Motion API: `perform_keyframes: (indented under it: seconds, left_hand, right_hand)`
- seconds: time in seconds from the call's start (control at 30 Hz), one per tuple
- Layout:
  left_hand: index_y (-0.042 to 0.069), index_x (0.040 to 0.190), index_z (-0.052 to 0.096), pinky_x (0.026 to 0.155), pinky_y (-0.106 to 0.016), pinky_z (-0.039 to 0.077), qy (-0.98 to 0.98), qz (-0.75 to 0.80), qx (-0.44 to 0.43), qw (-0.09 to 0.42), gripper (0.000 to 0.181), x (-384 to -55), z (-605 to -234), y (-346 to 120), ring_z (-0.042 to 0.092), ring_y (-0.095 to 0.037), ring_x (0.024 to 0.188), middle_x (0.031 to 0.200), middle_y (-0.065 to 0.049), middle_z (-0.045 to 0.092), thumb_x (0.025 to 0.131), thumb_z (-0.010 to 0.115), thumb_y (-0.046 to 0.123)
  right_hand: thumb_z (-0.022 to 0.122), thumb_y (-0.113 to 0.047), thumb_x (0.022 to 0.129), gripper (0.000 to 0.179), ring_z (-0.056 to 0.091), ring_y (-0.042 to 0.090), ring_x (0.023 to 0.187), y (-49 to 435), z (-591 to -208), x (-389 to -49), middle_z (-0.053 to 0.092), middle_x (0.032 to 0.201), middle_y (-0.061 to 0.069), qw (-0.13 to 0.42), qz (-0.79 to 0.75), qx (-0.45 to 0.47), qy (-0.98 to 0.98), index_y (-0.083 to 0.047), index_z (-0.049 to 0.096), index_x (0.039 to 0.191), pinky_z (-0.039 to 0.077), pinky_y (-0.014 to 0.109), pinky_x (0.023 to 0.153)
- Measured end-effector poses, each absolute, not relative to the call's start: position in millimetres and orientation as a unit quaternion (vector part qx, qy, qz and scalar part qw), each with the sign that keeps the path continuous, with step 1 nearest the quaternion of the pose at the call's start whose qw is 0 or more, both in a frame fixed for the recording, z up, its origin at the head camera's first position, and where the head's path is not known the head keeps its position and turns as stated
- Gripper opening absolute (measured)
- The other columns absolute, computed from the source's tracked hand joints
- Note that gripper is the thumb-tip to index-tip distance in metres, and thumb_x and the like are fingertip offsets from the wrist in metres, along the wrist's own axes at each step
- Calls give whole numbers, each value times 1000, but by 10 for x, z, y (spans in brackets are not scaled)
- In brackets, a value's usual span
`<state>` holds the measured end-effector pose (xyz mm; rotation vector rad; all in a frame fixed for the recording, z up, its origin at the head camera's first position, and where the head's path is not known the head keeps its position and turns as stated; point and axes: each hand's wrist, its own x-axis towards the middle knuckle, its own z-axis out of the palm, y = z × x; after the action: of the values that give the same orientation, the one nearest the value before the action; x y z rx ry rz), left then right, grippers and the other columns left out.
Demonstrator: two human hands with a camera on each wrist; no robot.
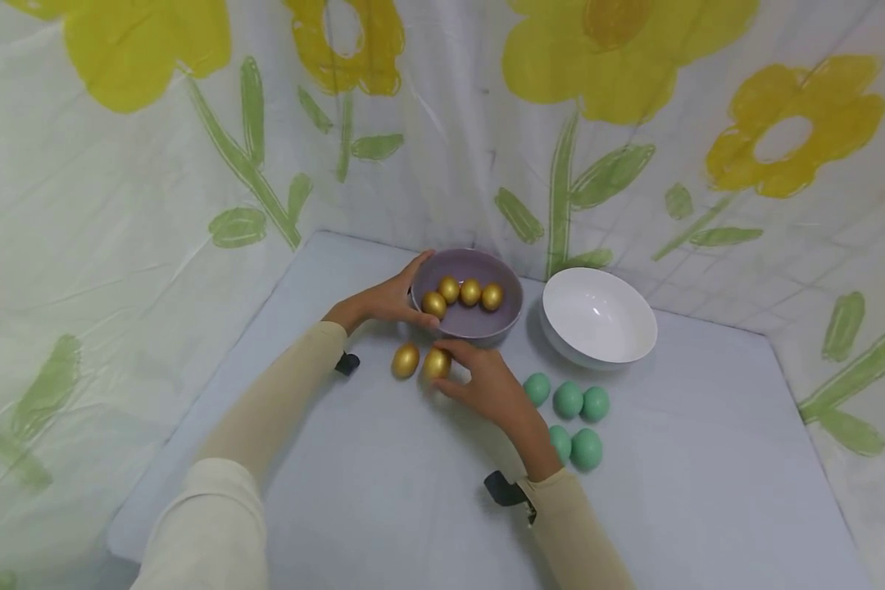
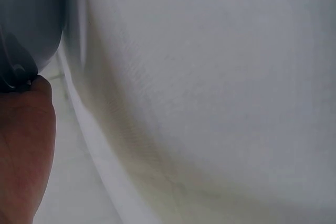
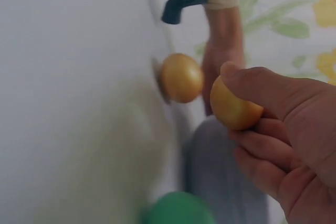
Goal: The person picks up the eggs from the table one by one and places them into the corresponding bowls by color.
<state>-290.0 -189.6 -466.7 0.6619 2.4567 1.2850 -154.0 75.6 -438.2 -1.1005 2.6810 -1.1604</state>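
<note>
In the head view my right hand (image 1: pixel 490 389) pinches a gold egg (image 1: pixel 437 365) between thumb and fingers, just in front of the purple bowl (image 1: pixel 479 325). The right wrist view shows this egg (image 3: pixel 231 109) held off the table. A second gold egg (image 1: pixel 406 360) rests on the table to its left. My left hand (image 1: pixel 391 299) holds the bowl's left side, thumb by the near rim and fingers reaching around the far side. Several gold eggs (image 1: pixel 470 292) lie inside the bowl. Only part of the left hand (image 2: pixel 26 145) shows against the bowl in the left wrist view.
A white bowl (image 1: pixel 597 319) stands right of the purple one, with no eggs visible in it. Several green eggs (image 1: pixel 586 449) lie on the table (image 1: pixel 383 492) in front of it, partly behind my right wrist. A flowered curtain (image 1: pixel 442 164) hangs behind and beside the table.
</note>
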Motion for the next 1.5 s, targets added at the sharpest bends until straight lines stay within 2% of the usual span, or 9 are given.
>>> perform_keyframes:
  seconds: [0.2, 0.37, 0.53, 0.67, 0.8, 1.03, 1.27, 1.5]
  left_hand:
    - [37, 169, -9, 128, -58, 17, 856, 440, 229, 144, 141, -2921, -4651, -1916, 8, -29, 163, 178, -3, 0, 75, 92, 61]
    - [38, 169, -10, 128, -58, 15, 851, 446, 232, 151, 136, -2936, -4658, -1913, 6, -29, 163, 178, -2, -2, 79, 92, 54]
    - [36, 169, -12, 128, -58, 14, 846, 452, 232, 160, 133, -2924, -4668, -1908, 5, -29, 163, 178, -3, -3, 84, 91, 41]
    - [28, 169, -13, 129, -59, 12, 846, 451, 226, 173, 133, -2882, -4572, -1883, 2, -33, 163, 178, -8, -6, 86, 90, 35]
    - [19, 170, -12, 128, -60, 11, 844, 452, 221, 186, 133, -2807, -4424, -1854, 0, -36, 163, 178, -12, -7, 86, 90, 31]
    - [33, 169, -13, 129, -57, 11, 846, 453, 223, 169, 133, -2905, -4649, -1895, -1, -28, 163, 178, -3, -8, 85, 91, 34]
    - [39, 169, -9, 129, -54, 15, 847, 452, 231, 159, 136, -2915, -4672, -1897, 5, -25, 163, 178, 0, -3, 80, 92, 50]
    - [39, 169, -10, 129, -55, 15, 850, 447, 229, 158, 138, -2911, -4646, -1903, 4, -26, 163, 178, 1, -4, 77, 92, 57]
  right_hand:
    - [85, -27, 94, 54, 69, 22, 123, 882, -4154, -1698, 72, 135, 3, -41, -379, -347, 857, -11, 65, 141, 56, 40, 103]
    - [87, -18, 91, 59, 68, 29, 125, 980, -4063, -1916, 69, 139, 14, -81, -395, -336, 851, -3, 62, 142, 57, 43, 101]
    - [85, -19, 93, 59, 69, 33, 120, 1023, -4029, -2093, 69, 137, 17, -93, -369, -312, 870, -1, 60, 143, 56, 47, 100]
    - [84, -22, 94, 58, 68, 35, 122, 998, -4029, -2225, 69, 136, 15, -82, -340, -292, 890, -3, 61, 144, 54, 47, 102]
    - [84, -17, 93, 56, 64, 33, 126, 931, -4058, -2361, 68, 137, 14, -61, -332, -285, 897, -1, 62, 142, 51, 47, 107]
    - [84, -13, 94, 49, 65, 29, 103, 755, -4130, -2516, 71, 122, 15, -2, -283, -271, 920, 0, 64, 137, 54, 45, 91]
    - [80, -11, 95, 49, 68, 39, 110, 617, -4159, -2529, 70, 124, 23, 28, -205, -251, 946, 2, 61, 138, 56, 51, 96]
    - [77, -13, 99, 41, 68, 33, 103, 509, -4185, -2576, 71, 115, 16, 56, -157, -240, 956, 0, 61, 135, 56, 46, 93]
